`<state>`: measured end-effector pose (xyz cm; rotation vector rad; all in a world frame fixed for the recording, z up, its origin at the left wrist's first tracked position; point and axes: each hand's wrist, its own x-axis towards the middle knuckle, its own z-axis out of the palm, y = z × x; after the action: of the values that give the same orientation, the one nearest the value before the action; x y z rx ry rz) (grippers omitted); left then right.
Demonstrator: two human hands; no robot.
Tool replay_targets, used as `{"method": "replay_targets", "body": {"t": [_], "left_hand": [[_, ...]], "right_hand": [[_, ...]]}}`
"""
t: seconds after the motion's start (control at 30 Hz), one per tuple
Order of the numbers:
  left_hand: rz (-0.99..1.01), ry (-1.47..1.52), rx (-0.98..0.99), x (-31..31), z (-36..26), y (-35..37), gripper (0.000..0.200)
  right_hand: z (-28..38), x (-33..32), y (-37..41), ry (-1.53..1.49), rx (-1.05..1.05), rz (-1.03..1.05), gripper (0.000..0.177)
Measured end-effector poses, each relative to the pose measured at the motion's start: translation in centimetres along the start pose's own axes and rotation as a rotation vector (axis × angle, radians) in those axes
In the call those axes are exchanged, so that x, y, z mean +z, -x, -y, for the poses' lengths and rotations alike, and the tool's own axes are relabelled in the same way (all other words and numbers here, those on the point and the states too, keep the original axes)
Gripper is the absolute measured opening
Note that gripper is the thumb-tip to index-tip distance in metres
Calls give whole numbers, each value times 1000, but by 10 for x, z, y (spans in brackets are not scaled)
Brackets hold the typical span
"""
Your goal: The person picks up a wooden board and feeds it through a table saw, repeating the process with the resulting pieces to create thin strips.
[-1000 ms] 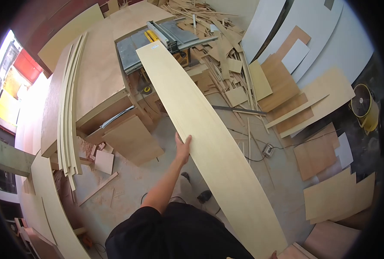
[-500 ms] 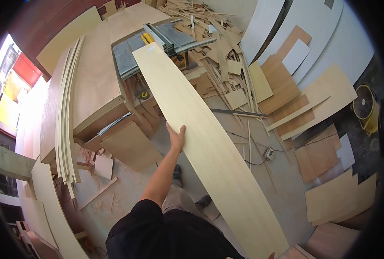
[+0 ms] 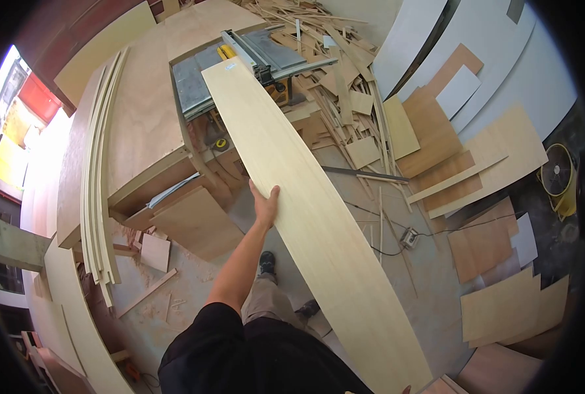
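You have one long board (image 3: 305, 210) in hand, and one saw (image 3: 253, 62) ahead of you, set into the desk (image 3: 148, 111). Both of your hands are on the board. A bundle of thin strips (image 3: 98, 171) lies along the desk's left side, too many to count. One tape measure (image 3: 221, 142) sits on a shelf under the saw. One yellow fan (image 3: 558, 177) stands on the floor far to the right, past a heap of offcuts (image 3: 335, 85).

The board is pale yellow, smooth and thin, with fine grain running along its length, and its top face is bare. It runs from the lower right of the view up to the saw. Its far end rests on the saw's grey top, just beside the yellow part of the fence.

Your left hand (image 3: 264, 205) has its grip pinching the board's left edge about midway, with the thumb lying on the top face. Only a sliver of your right hand (image 3: 407, 389) shows at the near end, so you cannot tell its grip.

Compared with a second ago, the far end has slid further onto the saw top. Your left hand has gone forward with it.
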<state>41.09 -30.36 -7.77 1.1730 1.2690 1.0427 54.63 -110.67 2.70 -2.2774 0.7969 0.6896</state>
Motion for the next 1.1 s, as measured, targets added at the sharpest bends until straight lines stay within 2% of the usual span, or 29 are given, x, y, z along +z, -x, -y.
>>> {"method": "replay_targets", "body": {"t": [0.23,0.33,0.43,0.7,0.93,1.03,1.1], "left_hand": [[-3,-51,18,-7,0,-38,97],[-26,-70,34,-9,-4,-58,96],[-23,-63,-6,-12,-11,-79,96],[-55,-91,37,-20,-9,-144,94],[-64,-76,-12,-28,-21,-194,94],[-67,-69,24,-32,-24,-217,95],[-64,-62,15,-34,-25,-232,94]], "right_hand": [[-5,15,-17,-147,156,119,64],[12,34,3,-33,37,46,64],[-19,47,-30,-229,-30,142,63],[23,89,4,-95,-25,86,61],[67,145,39,-174,-40,-11,63],[80,168,53,-251,-70,-66,64],[81,171,50,-199,-56,-29,58]]}}
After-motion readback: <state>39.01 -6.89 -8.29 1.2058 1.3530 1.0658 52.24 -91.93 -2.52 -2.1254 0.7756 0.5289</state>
